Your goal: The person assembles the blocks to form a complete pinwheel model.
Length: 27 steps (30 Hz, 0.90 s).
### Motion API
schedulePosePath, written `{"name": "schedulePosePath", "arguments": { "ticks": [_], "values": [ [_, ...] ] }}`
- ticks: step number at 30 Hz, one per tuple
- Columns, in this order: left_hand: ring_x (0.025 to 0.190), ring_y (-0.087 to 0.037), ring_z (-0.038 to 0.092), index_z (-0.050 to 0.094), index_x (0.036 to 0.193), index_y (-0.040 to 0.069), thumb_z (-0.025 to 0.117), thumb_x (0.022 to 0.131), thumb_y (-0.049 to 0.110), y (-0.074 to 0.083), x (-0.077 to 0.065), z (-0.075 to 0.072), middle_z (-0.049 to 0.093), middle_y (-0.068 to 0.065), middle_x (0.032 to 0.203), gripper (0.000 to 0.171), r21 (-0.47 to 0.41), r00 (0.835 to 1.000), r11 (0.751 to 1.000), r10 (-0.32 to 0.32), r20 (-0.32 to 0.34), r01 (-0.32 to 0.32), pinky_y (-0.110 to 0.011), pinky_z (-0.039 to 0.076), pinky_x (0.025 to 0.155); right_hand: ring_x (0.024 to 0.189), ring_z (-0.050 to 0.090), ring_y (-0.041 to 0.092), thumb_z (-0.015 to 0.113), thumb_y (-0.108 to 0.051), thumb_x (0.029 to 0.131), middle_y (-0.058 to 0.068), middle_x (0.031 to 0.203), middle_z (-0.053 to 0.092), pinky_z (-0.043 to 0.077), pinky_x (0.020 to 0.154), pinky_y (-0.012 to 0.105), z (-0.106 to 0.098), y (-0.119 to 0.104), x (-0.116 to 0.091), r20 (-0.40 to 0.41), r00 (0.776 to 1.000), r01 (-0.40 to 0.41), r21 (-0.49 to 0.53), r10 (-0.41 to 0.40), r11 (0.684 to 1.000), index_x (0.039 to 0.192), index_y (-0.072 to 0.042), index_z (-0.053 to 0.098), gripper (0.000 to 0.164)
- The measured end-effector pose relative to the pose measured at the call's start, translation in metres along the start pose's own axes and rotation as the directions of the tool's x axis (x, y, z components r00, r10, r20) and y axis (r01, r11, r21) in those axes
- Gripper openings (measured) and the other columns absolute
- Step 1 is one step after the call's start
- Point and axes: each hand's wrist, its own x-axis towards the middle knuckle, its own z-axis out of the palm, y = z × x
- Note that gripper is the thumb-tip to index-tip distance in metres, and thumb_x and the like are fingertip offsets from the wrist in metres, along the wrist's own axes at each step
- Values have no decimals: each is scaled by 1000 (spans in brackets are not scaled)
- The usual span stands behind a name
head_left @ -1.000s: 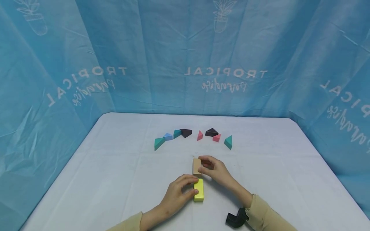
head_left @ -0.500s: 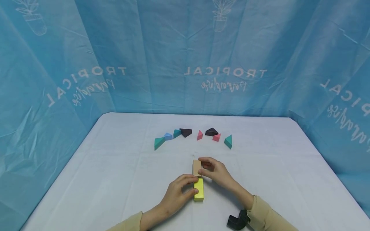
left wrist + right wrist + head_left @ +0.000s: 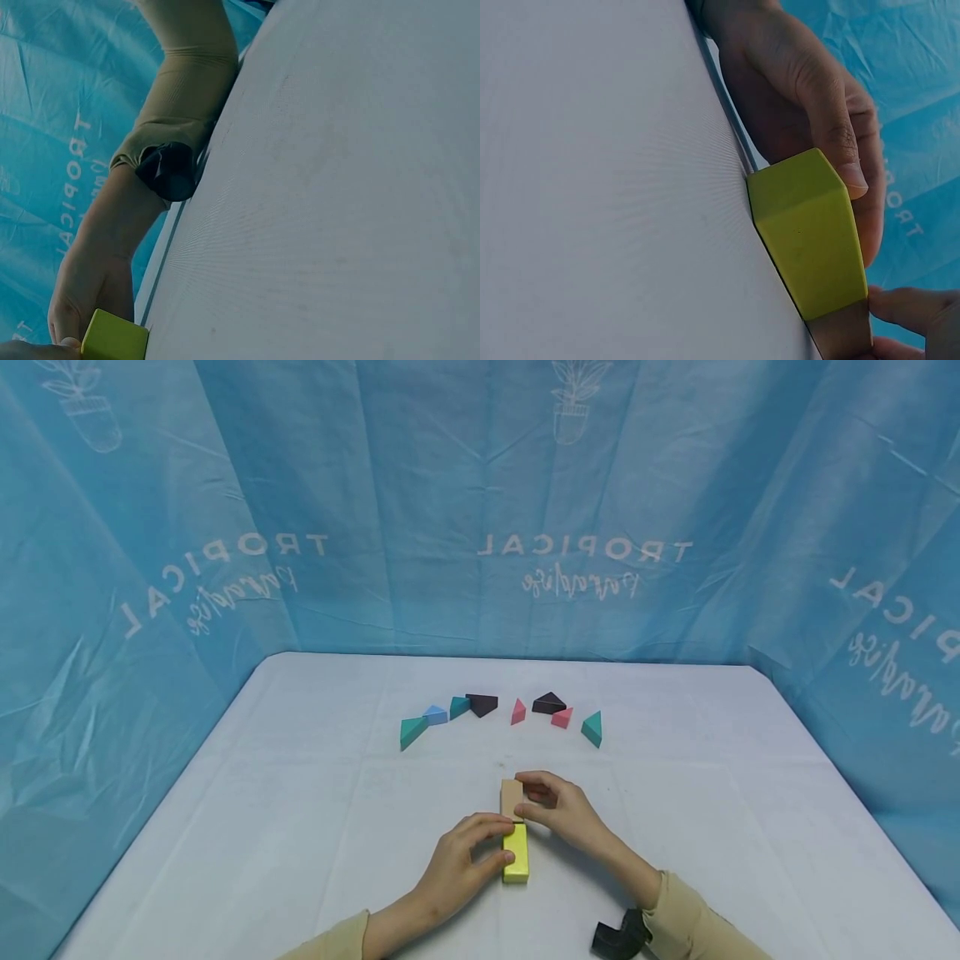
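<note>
A yellow block point(image 3: 515, 853) lies on the white table in the head view, with its long side running away from me. My left hand point(image 3: 463, 862) holds it by the left, thumb near the front and fingertips at the far end. End to end beyond it is a plain wooden block point(image 3: 512, 799), which my right hand point(image 3: 561, 811) pinches from the right. Seen from the right wrist, the yellow block point(image 3: 806, 240) meets the wooden block point(image 3: 841, 330) end against end. The left wrist view catches only one end of the yellow block point(image 3: 114, 336).
Farther back, several small blocks form a loose arc: a green one point(image 3: 413, 732), a blue one point(image 3: 436, 716), black ones point(image 3: 550, 702), pink ones point(image 3: 518, 712) and another green point(image 3: 592, 728). A black curved piece point(image 3: 621, 935) sits at the right cuff. Blue curtains surround the table.
My right hand has drawn the wooden block toward me, closing the gap to the yellow block. The left hand and the yellow block have stayed nearly still.
</note>
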Motion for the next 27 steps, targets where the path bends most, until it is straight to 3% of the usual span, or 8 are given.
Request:
{"name": "schedulePosePath", "arguments": {
  "ticks": [27],
  "values": [
    [112,-17,54,64,113,4,73,83,17,3,1,-1,60,-2,118,34,43,999,999,32,-5,-31,-34,47,92,109,56,38,70,-5,84,24,121,57,45,93,47,0,-1,-1,-4,1000,1,-35,-2,999,125,9,53,46]
  ]
}}
